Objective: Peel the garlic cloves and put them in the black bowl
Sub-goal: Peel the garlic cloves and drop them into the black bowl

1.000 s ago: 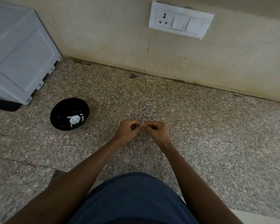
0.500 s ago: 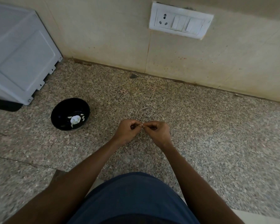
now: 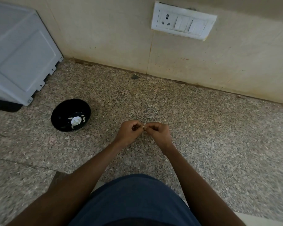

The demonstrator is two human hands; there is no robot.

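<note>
My left hand and my right hand meet fingertip to fingertip above the speckled granite counter. Between them they pinch a small pale garlic clove, of which only a sliver shows. The black bowl stands on the counter to the left of my hands, well apart from them. Inside it lie a pale round piece and a few peeled white cloves.
A grey appliance with a dark base stands at the far left, just behind the bowl. The beige wall runs along the back of the counter and carries a white socket and switch plate. My blue-clad body fills the bottom centre.
</note>
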